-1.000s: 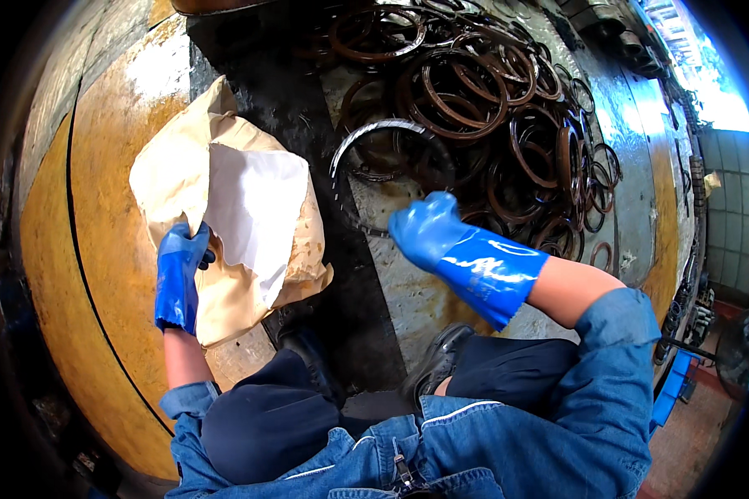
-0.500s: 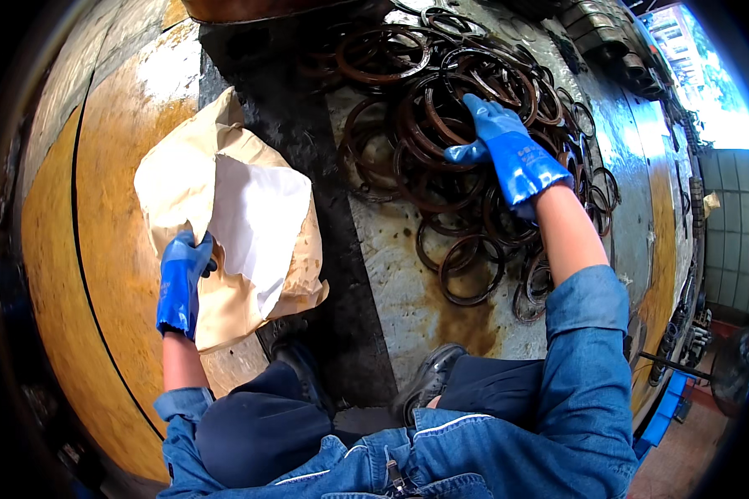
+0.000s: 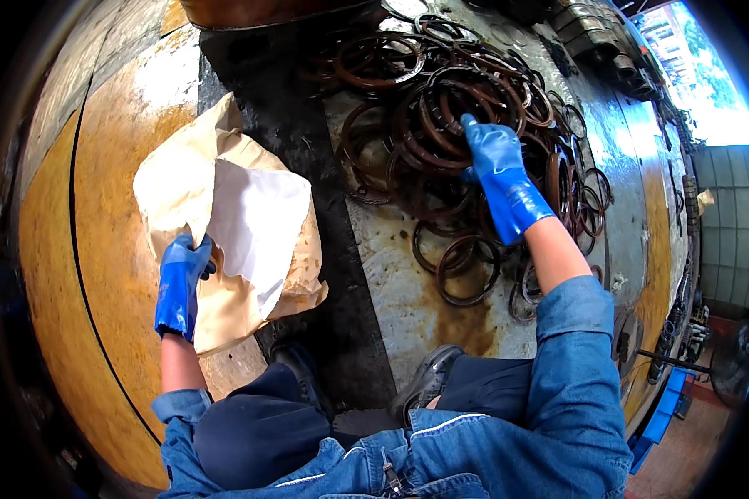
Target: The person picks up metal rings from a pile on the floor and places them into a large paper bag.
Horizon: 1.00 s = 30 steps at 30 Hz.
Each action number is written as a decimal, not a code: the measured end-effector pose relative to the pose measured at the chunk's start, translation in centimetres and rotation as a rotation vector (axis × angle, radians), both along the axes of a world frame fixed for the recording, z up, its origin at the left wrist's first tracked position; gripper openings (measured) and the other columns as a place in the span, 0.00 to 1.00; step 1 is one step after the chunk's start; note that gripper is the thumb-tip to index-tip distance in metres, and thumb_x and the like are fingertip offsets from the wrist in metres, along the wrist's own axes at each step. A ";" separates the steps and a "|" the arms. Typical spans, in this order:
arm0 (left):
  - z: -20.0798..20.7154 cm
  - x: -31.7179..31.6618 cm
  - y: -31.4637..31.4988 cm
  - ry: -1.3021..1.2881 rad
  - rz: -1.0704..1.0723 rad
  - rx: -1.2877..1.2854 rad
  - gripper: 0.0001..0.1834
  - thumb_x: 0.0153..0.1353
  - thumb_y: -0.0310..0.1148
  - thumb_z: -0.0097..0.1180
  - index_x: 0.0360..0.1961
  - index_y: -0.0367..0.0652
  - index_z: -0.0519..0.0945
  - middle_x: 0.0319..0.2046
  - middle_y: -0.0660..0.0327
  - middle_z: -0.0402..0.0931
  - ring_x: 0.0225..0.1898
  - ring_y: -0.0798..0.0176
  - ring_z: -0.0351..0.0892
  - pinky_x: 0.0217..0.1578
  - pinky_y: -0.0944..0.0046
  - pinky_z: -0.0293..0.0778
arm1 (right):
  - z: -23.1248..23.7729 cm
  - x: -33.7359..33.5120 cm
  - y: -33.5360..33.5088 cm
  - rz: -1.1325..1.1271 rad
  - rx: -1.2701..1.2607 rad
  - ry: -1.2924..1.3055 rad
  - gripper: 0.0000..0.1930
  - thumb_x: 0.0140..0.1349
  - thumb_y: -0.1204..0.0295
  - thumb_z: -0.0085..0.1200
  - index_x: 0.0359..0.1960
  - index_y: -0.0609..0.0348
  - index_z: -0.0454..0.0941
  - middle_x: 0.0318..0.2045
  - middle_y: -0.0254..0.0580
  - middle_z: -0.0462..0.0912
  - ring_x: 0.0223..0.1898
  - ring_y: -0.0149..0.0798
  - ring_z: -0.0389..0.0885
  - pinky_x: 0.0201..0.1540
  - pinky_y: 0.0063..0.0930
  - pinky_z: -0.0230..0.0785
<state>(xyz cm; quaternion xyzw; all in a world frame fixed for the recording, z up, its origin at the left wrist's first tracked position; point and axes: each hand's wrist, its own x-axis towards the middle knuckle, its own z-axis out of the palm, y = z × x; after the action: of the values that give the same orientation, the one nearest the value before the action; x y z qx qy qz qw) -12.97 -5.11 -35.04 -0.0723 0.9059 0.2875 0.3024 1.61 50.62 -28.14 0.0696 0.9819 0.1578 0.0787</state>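
Note:
My left hand (image 3: 185, 270), in a blue rubber glove, is closed on the near left edge of a crumpled brown paper bag (image 3: 175, 187). The bag gapes, showing a white lining (image 3: 254, 220). On the right, my blue-gloved right hand (image 3: 499, 166) reaches into a heap of dark brown, oily rings. Its fingers and thumb are closed around the edge of a ring (image 3: 453, 108) in the heap. My palm hides part of that grip, so how many rings are in it is unclear. Closer to me lie separate rings (image 3: 468, 270) on the stained floor.
A dark, oily strip (image 3: 308, 166) runs between the bag and the rings. At the top edge stands a reddish-brown container (image 3: 266, 12). Cylindrical metal parts (image 3: 591, 33) sit at the far right. My shoes (image 3: 431, 378) are below the heap.
My right hand has come slightly nearer to me and closed on a ring, and rings around it have shifted. My left hand and the paper bag stay nearly still.

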 end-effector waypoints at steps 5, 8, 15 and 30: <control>0.8 0.5 -0.3 0.018 0.025 -0.015 0.21 0.68 0.46 0.59 0.34 0.34 0.77 0.19 0.52 0.82 0.16 0.61 0.82 0.19 0.63 0.77 | -0.3 -0.9 -5.5 -0.085 0.132 -0.182 0.30 0.50 0.64 0.68 0.57 0.51 0.76 0.44 0.40 0.86 0.48 0.44 0.85 0.51 0.44 0.73; 1.4 0.7 0.3 0.009 0.011 -0.016 0.22 0.68 0.46 0.59 0.34 0.34 0.76 0.19 0.52 0.82 0.16 0.62 0.82 0.19 0.64 0.78 | -4.0 0.1 -3.8 -0.040 0.239 -0.080 0.32 0.52 0.63 0.64 0.61 0.51 0.74 0.43 0.36 0.86 0.49 0.41 0.84 0.55 0.45 0.68; 1.7 0.5 -0.4 -0.021 -0.011 -0.065 0.21 0.68 0.46 0.58 0.36 0.34 0.78 0.20 0.53 0.83 0.17 0.61 0.82 0.22 0.64 0.79 | -1.9 -1.8 -4.6 -0.117 0.109 -0.377 0.25 0.44 0.59 0.73 0.46 0.51 0.84 0.37 0.40 0.90 0.43 0.46 0.88 0.52 0.46 0.71; 0.7 0.4 -0.7 0.011 0.005 0.045 0.21 0.67 0.46 0.58 0.36 0.33 0.81 0.21 0.51 0.84 0.17 0.59 0.83 0.21 0.61 0.79 | 19.3 -2.4 -7.2 -0.510 -1.214 0.073 0.25 0.60 0.57 0.66 0.53 0.62 0.82 0.37 0.43 0.86 0.36 0.35 0.84 0.43 0.30 0.77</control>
<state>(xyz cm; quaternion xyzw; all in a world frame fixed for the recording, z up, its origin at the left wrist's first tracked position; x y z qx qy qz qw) -12.60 -5.77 -34.36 -0.0663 0.9006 0.3092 0.2983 -0.76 43.41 -8.79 0.2486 0.8512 -0.4500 0.1057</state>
